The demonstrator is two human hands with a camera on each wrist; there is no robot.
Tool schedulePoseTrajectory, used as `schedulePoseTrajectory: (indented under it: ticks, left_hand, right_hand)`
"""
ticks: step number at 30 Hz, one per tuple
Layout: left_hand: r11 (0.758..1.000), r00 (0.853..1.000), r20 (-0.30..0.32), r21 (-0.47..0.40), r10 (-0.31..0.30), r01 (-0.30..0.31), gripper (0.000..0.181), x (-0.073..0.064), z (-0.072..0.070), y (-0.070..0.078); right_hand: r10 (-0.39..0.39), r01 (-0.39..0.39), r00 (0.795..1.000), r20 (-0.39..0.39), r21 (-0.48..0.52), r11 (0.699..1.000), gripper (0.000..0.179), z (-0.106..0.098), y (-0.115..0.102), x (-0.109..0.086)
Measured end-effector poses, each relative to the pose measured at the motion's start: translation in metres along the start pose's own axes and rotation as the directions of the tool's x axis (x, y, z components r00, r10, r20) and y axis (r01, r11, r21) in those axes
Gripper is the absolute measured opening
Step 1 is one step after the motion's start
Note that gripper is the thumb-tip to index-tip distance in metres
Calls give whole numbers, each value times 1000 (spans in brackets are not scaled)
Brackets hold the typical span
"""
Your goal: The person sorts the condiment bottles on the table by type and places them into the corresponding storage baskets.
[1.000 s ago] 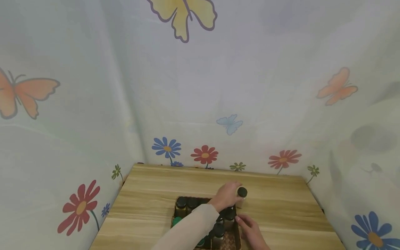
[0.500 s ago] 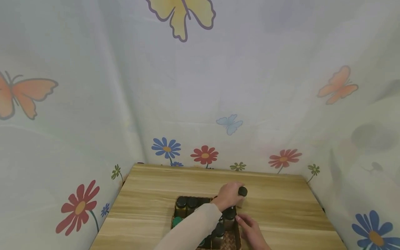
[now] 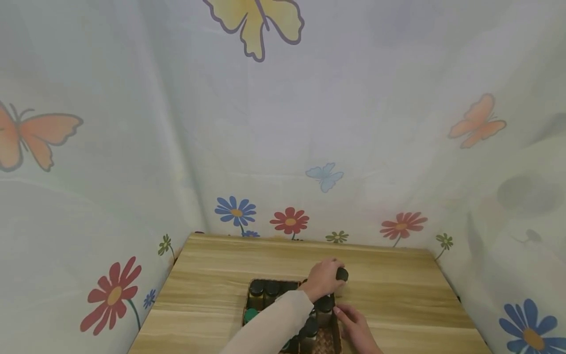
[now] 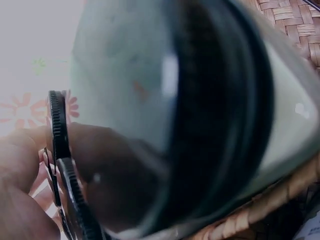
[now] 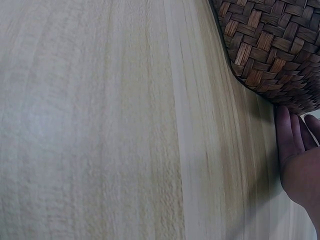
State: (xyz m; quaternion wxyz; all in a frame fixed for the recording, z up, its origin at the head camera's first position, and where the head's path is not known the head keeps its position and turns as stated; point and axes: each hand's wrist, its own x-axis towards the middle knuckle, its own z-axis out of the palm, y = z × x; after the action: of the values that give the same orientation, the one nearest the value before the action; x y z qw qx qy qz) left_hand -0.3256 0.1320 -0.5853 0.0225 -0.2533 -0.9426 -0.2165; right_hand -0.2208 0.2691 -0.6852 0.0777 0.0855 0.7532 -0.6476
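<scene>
In the head view, my left hand reaches across the woven basket and grips a jar with a black lid just beyond the basket's far right corner. The jar's body is mostly hidden by the fingers. In the left wrist view, my left fingers are at the left edge, beside black ridged lids; a large, blurred jar lid fills the middle. My right hand touches the basket's right side. In the right wrist view, its extended fingers lie against the dark woven wall.
Several black-lidded jars and a green lid are in the basket's compartments. The near right compartment shows bare woven bottom. The wood-grain table meets a printed cloth backdrop at its back and sides.
The jar in my left hand has shifted slightly, its lid now a little lower and tilted. My right hand stays against the basket.
</scene>
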Motion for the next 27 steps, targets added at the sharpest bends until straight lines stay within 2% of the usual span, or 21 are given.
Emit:
schedulePoseTrajectory:
  ticks: [10,15,19,27]
  left_hand:
    - [1000,1000,-10,-15,5,-5,46,1,8,-1]
    - [1000,1000,-1,-8,25,-25,47,3,7,-2]
    - [998,998,-26,-19,62,-62,48,3,-7,-2]
    - [987,987,-49,-40,155,-157,50,-8,-54,3]
  right_hand:
    - [8,-8,1000,20,7,1000,68,0,-1,-2]
    - [9,-9,1000,13,5,1000,70,1,0,-2]
    - [0,0,1000,-7,4,1000,67,3,1,-2]
    - [-12,12,1000,-25,-13,1000,65,3,-1,-5]
